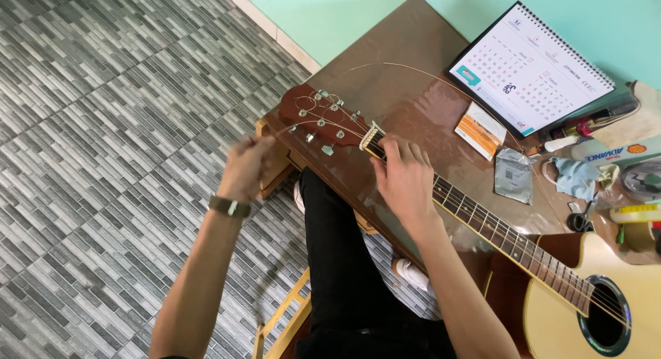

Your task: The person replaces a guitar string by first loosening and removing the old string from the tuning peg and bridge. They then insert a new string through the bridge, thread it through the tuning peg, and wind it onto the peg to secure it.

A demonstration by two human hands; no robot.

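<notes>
With the guitar (482,225) steadied across the desk (413,56), the right hand (403,176) pressed flat on the neck while the left hand's (246,167) grip pinched a loose string (413,70) taut.

The guitar's headstock (318,117) is reddish-brown, its body (644,297) pale cream. The desk (406,49) is glossy brown; at its far corner stands a white calendar (530,68), an orange-and-white packet (480,130) just beside. Grey brick-patterned floor (117,125), mint-green wall (330,8).

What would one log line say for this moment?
left hand: at tuning pegs | right hand: pressing guitar neck near nut | guitar on table
</notes>
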